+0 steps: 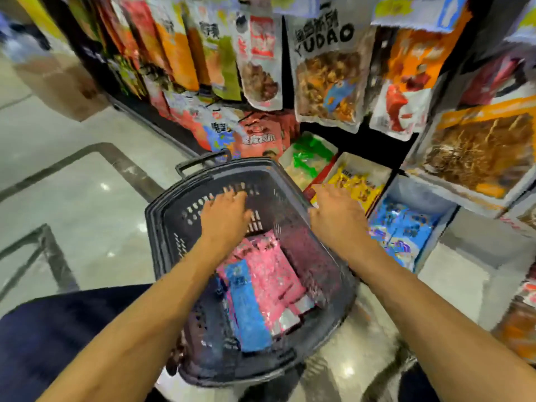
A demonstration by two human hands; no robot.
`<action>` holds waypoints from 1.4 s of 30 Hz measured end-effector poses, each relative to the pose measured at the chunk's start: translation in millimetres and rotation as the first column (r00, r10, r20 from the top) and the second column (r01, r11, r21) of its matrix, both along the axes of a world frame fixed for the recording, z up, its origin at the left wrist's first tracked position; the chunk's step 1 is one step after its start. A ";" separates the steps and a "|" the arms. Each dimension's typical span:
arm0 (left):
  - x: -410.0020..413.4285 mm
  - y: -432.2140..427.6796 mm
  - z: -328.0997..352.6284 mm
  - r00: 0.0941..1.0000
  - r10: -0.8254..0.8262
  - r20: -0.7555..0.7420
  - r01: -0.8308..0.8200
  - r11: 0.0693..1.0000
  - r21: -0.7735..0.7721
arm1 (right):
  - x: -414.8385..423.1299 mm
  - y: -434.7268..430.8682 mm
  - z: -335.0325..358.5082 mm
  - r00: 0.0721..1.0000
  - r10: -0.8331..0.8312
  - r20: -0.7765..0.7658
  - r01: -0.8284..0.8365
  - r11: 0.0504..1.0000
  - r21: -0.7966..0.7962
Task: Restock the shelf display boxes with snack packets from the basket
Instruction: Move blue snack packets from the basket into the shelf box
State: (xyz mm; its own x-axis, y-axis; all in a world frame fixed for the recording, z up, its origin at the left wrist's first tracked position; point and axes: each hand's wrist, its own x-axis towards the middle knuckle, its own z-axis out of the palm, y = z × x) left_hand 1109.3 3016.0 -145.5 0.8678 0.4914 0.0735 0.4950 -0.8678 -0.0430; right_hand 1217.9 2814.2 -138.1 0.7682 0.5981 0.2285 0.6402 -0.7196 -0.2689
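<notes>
A dark plastic basket (162, 227) stands on the floor in front of me, holding pink packets (272, 271) and a blue packet (249, 309). My left hand (226, 213) is stretched over the basket's far inner wall, fingers apart, holding nothing. My right hand (339, 213) reaches over the basket's right rim, toward a display box of yellow packets (359, 187), fingers spread and empty. Beside that box sit a box of green packets (310, 158) and a box of blue packets (406, 227).
Hanging snack bags (324, 74) fill the shelf above the boxes. Red and blue packets (255, 134) stand behind the basket. A brown cardboard box (63, 82) sits on the tiled floor at the left. My dark trouser leg (58, 329) is at the lower left.
</notes>
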 end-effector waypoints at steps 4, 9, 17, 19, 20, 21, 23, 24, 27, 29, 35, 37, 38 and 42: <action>-41.8 16.5 -41.8 0.971 0.155 -0.181 -0.179 0.976 -0.124 | -41.3 42.6 -25.5 0.982 0.145 -0.124 -0.163 0.975 -0.150; -83.7 16.8 -98.1 0.898 0.230 -0.374 -0.324 0.922 -0.210 | -71.8 71.5 -85.8 0.897 0.116 -0.426 -0.298 0.871 -0.390; -65.9 25.7 -141.4 0.849 0.169 -0.501 -0.254 0.961 -0.106 | -105.4 107.9 -191.8 0.700 -0.086 -0.709 -0.309 0.858 -0.409; -62.8 36.1 -150.6 0.820 0.151 -0.553 -0.215 0.975 -0.052 | -110.6 112.9 -218.5 0.665 -0.143 -0.733 -0.307 0.843 -0.442; -60.6 40.3 -152.6 0.792 0.146 -0.593 -0.199 0.980 -0.025 | -112.8 115.6 -229.9 0.650 -0.163 -0.742 -0.306 0.838 -0.451; -57.7 43.8 -158.0 0.760 0.138 -0.636 -0.171 0.985 0.009 | -114.3 118.4 -243.2 0.636 -0.186 -0.749 -0.297 0.837 -0.460; -53.9 46.3 -169.2 0.713 0.133 -0.689 -0.170 0.985 0.014 | -117.6 124.5 -268.1 0.606 -0.237 -0.760 -0.248 0.851 -0.464; -52.4 45.0 -175.2 0.695 0.129 -0.708 -0.188 0.982 -0.006 | -119.5 127.8 -279.9 0.593 -0.266 -0.760 -0.209 0.861 -0.464; -55.3 38.1 -205.2 0.673 0.136 -0.727 -0.270 0.960 -0.070 | -125.2 139.4 -297.9 0.654 -0.290 -0.699 -0.090 0.887 -0.453; -59.6 32.1 -218.2 0.661 0.131 -0.739 -0.322 0.939 -0.121 | -127.8 144.0 -296.8 0.691 -0.285 -0.665 -0.053 0.897 -0.440; -75.3 5.0 -266.6 0.815 0.231 -0.531 -0.461 0.814 -0.353 | -104.5 141.5 -275.3 0.577 -0.239 -0.781 -0.007 0.955 -0.298; -75.1 -7.0 -272.8 0.795 0.355 -0.493 -0.576 0.698 -0.426 | -82.9 134.7 -264.5 0.614 -0.231 -0.754 0.061 0.967 -0.247; -71.3 -12.2 -268.1 0.780 0.405 -0.477 -0.620 0.604 -0.501 | -71.7 129.9 -258.3 0.662 -0.229 -0.713 0.072 0.967 -0.244; -57.3 -40.9 -253.3 0.769 0.458 -0.446 -0.638 0.510 -0.578 | -47.2 113.8 -250.7 0.819 -0.184 -0.544 0.030 0.960 -0.279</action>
State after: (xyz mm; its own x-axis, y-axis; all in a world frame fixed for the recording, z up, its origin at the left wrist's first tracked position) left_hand 1052.1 2975.2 -398.9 0.3515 0.7013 -0.6203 0.9359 -0.2469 0.2511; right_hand 1170.7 2928.0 -388.8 0.7776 0.4815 -0.4042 0.3484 -0.8652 -0.3605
